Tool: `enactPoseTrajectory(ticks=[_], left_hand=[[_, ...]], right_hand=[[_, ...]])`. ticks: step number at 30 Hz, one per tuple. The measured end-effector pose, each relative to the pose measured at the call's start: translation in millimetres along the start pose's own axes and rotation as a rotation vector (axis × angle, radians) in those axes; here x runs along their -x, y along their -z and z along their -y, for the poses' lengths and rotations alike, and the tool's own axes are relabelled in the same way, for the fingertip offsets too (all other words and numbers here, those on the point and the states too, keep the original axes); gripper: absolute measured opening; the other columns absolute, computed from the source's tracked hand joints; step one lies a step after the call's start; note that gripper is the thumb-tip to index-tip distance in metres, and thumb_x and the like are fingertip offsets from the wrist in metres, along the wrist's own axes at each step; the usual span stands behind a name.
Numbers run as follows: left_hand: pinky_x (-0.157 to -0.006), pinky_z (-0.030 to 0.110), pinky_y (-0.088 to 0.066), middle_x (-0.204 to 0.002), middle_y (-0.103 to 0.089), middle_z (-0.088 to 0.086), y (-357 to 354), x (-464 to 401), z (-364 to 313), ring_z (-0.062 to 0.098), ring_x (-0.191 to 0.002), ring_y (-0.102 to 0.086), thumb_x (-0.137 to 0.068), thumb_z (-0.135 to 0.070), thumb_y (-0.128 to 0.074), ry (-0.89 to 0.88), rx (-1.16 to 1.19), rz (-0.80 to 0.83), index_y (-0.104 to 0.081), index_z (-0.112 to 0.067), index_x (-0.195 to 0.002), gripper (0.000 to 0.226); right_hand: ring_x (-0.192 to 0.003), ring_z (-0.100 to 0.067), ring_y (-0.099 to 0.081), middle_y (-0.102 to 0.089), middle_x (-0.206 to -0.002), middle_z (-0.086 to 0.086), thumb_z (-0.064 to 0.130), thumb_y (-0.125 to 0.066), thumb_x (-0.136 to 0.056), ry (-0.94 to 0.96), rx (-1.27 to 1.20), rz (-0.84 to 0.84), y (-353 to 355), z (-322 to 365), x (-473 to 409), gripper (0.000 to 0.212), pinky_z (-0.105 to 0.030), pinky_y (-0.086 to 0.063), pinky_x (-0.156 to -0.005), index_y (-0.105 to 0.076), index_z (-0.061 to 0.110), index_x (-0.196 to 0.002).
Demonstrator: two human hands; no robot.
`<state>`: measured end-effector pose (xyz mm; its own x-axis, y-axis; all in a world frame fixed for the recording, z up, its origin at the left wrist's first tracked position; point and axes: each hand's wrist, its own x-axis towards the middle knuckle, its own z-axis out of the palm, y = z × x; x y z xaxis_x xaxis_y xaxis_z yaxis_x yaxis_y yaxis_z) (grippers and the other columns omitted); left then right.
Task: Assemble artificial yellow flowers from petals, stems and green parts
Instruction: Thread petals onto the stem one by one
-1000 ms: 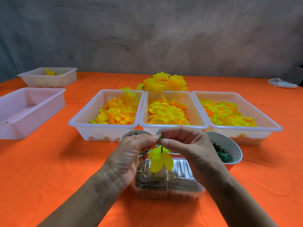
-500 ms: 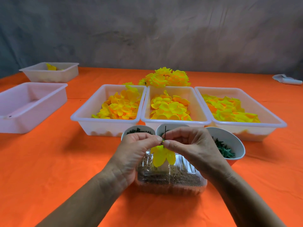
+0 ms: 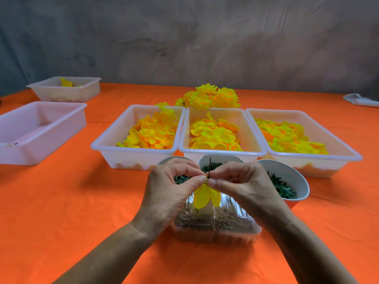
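the left hand (image 3: 170, 189) and right hand (image 3: 242, 185) meet fingertip to fingertip, both pinching a thin dark stem (image 3: 210, 166) that pokes up between them. yellow petals (image 3: 206, 195) hang just below the fingers. under the hands sits a clear box (image 3: 217, 228); just beyond them, bowls of green parts (image 3: 282, 186) and trays of petals (image 3: 151, 133).

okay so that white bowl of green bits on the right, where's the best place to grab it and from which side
Probably the white bowl's bare right rim, from the right: its wall tilts open there, the green pieces lie low inside, while the right hand and petal bin crowd the other sides.
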<state>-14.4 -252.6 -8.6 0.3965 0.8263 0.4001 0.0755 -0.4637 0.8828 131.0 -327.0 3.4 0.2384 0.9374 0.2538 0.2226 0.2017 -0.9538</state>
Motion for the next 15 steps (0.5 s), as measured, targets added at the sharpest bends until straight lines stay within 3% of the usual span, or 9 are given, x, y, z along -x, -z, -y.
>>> enactPoseTrajectory(ticks=[6,10,12,15], left_hand=[[-0.084,0.029,-0.050,-0.084,-0.069,-0.008,1,-4,1,0.005,-0.088,-0.064,-0.070,-0.009,-0.080,-0.026,-0.052,0.037,-0.074,-0.023,-0.066,0.016],[-0.086,0.032,-0.050,-0.087,-0.068,-0.009,2,-7,-1,0.006,-0.090,-0.063,-0.070,-0.007,-0.080,-0.038,-0.119,0.079,-0.074,-0.019,-0.067,0.014],[-0.087,0.032,-0.048,-0.089,-0.068,-0.008,1,-6,-1,0.007,-0.092,-0.062,-0.071,-0.007,-0.080,-0.059,-0.178,0.098,-0.075,-0.015,-0.068,0.010],[-0.091,0.030,-0.044,-0.091,-0.068,-0.007,2,-7,0,0.010,-0.097,-0.060,-0.071,-0.008,-0.079,-0.076,-0.225,0.135,-0.075,-0.013,-0.070,0.007]], right_hand=[[-0.077,-0.018,-0.065,-0.073,-0.075,-0.011,0.024,-0.076,-0.058,-0.005,-0.078,-0.012,-1,-8,-2,0.011,-0.036,-0.054,-0.078,-0.077,0.021,-0.067],[-0.064,-0.005,-0.062,-0.070,-0.065,-0.001,0.012,-0.077,-0.064,-0.030,-0.066,0.007,-1,-10,-4,0.005,-0.017,-0.050,-0.062,-0.075,0.015,-0.067],[-0.053,0.003,-0.055,-0.065,-0.057,0.006,0.002,-0.076,-0.071,-0.033,-0.031,0.010,-1,-13,-3,0.016,-0.010,-0.041,-0.053,-0.073,0.017,-0.066],[-0.057,0.002,-0.057,-0.067,-0.060,0.004,0.000,-0.075,-0.072,-0.030,-0.026,-0.007,-1,-14,-1,0.024,-0.012,-0.043,-0.056,-0.073,0.021,-0.060]])
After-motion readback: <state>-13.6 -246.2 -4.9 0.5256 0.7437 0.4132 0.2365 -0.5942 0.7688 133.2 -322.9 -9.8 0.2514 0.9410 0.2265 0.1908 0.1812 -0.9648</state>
